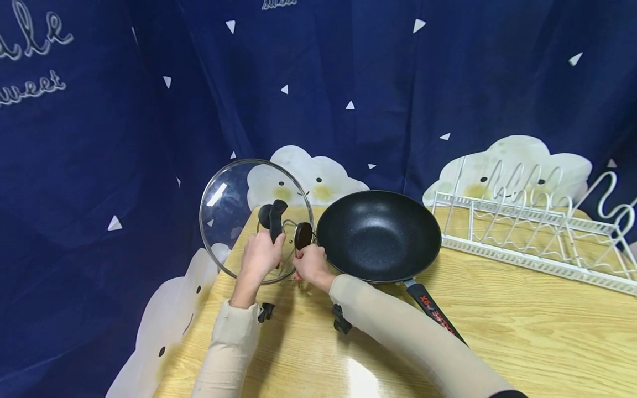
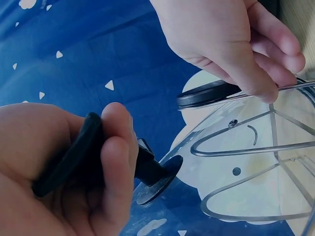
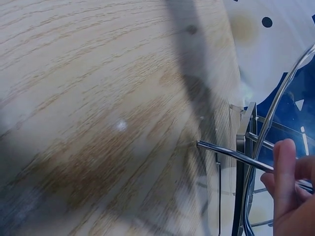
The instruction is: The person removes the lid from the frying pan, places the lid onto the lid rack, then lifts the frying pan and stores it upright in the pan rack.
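A: Lid (image 1: 249,213) position?
B: Held upright on edge at the table's (image 1: 497,342) left corner, beside the pan (image 1: 378,235). Handle (image 1: 275,220) is gripped by left hand (image 1: 261,255); wire rack (image 2: 256,147) is pinched by right hand (image 1: 311,265).

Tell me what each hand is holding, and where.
Left hand grips the glass lid by its black handle; right hand pinches the wire frame at the lid's rim.
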